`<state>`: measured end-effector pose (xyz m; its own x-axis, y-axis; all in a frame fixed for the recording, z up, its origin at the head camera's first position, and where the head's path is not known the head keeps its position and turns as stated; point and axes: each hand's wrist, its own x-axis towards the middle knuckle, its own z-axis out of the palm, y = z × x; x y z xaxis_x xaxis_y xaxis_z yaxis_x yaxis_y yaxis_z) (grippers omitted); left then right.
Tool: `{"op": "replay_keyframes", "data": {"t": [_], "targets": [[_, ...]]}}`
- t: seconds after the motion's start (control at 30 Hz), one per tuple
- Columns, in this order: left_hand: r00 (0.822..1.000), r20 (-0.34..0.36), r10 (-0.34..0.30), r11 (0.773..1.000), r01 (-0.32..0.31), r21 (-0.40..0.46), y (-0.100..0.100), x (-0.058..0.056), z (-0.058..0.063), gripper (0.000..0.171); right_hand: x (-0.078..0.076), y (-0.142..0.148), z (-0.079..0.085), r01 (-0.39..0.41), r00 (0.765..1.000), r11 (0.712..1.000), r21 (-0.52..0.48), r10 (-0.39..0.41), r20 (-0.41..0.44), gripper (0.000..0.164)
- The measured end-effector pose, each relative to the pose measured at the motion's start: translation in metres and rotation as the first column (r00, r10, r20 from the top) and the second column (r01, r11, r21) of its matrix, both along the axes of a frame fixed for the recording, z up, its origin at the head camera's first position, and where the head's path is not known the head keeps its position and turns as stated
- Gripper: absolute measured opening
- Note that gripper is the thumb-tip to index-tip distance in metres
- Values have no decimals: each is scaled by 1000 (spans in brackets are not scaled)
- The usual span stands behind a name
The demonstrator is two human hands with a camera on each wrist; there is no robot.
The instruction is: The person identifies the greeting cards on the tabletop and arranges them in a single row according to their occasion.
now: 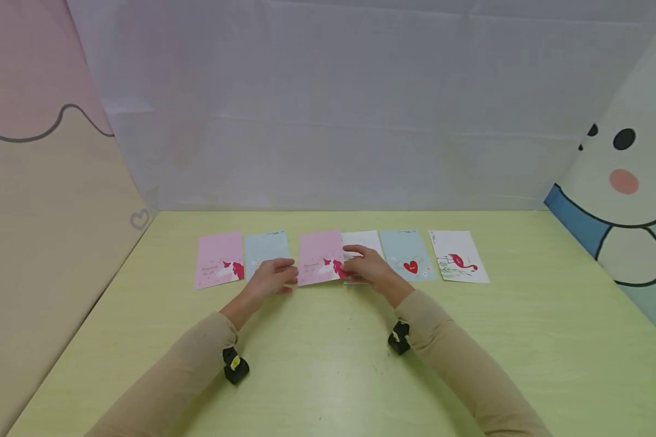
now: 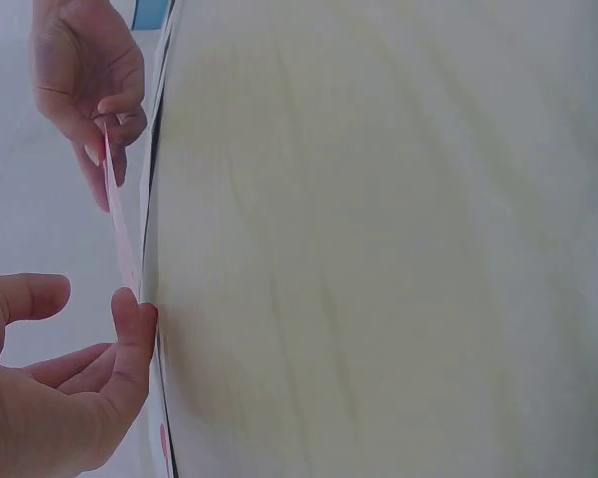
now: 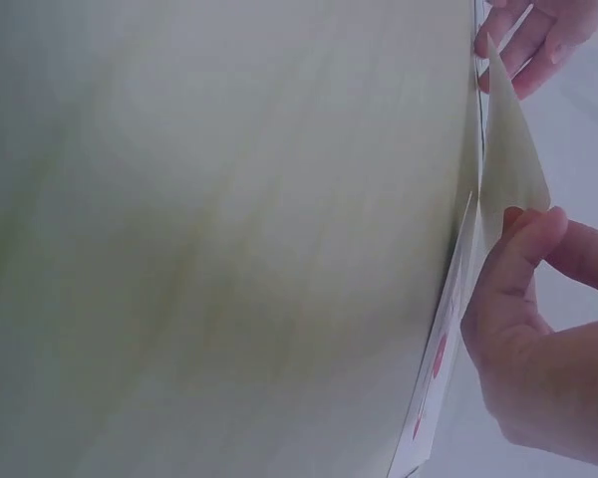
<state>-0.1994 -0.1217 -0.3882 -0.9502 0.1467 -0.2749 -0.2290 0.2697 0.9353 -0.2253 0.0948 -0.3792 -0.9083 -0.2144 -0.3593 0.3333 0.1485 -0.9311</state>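
A pink unicorn card (image 1: pixel 319 252) is pinched at its right edge between the thumb and fingers of my right hand (image 1: pixel 372 270). The right wrist view shows this card (image 3: pixel 513 149) tilted, its right side lifted off the table. My left hand (image 1: pixel 268 282) is beside the card's left edge, over the lower part of a light blue card (image 1: pixel 265 244). In the left wrist view the left thumb stands apart from the fingers, whose tips are close to the card's edge; whether they touch it I cannot tell. A white card (image 1: pixel 362 238) lies partly hidden under my right hand.
At the row's left end lies another pink unicorn card (image 1: pixel 218 258). To the right are a light blue card with a red heart (image 1: pixel 399 246) and a white flamingo card (image 1: pixel 454 243). The pale yellow table (image 1: pixel 317 364) meets a white sheet (image 1: pixel 333 121) at the back.
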Motion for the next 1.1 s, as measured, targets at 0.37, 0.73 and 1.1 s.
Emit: {"op": "replay_keyframes", "data": {"t": [0.37, 0.73, 1.1], "targets": [[999, -20, 50, 998, -51, -29, 3, -3, -3, 38, 2, 3, 1, -20, 1000, 999, 31, 19, 15, 47], [997, -50, 65, 998, -66, -13, 3, 0, 2, 39, 10, 6, 5, -59, 998, 997, -38, 59, -1, 48], [997, -38, 70, 998, -70, 11, -9, 7, 4, 41, 18, 1, 8, -64, 998, 995, -71, 63, -17, 49]]}}
